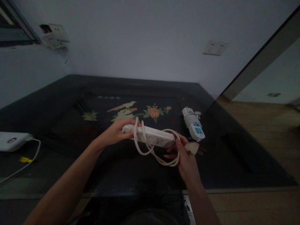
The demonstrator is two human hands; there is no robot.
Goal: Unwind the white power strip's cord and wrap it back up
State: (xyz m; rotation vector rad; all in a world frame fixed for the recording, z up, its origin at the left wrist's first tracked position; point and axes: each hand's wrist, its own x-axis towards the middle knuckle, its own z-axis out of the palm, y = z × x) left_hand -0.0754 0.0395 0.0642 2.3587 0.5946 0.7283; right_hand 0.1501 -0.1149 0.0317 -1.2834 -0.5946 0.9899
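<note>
A white power strip (161,137) is held above the dark table, roughly level, its sockets facing me. My left hand (118,131) grips its left end, thumb on the front. At the other end my right hand (185,154) is closed around the strip's cream cord (165,162), with fingers by the strip's right end. The cord hangs in loose loops around and below the strip. Its plug (192,147) sticks out to the right of my right hand. Beyond that hand, a second white power strip (195,129) with blue sockets lies on the table, its grey cord wound around it.
The dark tabletop (140,178) carries a printed bird and flowers (153,112). At far left lies a white device (14,140) with a cable, near a yellow tag (25,159). Wall sockets (214,47) sit behind the table, and more (55,36) at the left corner.
</note>
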